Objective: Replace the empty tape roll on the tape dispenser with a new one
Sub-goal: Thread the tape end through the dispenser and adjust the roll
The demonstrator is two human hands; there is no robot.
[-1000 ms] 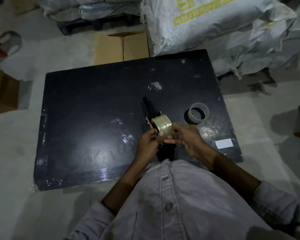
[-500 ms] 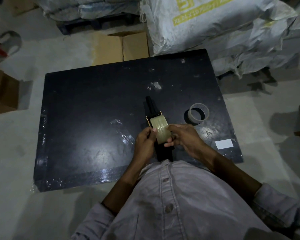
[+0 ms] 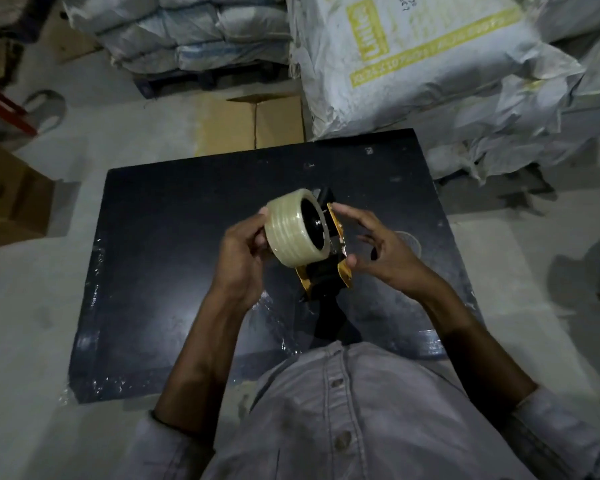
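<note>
Left hand [image 3: 239, 258] grips the new tape roll [image 3: 288, 230]; right hand [image 3: 388, 258] pinches the tape dispenser [image 3: 326, 278] frame just beside it, roll axis running sideways between them.

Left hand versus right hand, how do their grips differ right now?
The left hand wraps round the tape roll; the right hand only pinches the yellow frame of the tape dispenser between thumb and fingertip. The left hand's fingers lie together, the right hand's are spread. Both hold the one assembly above the black board.
</note>
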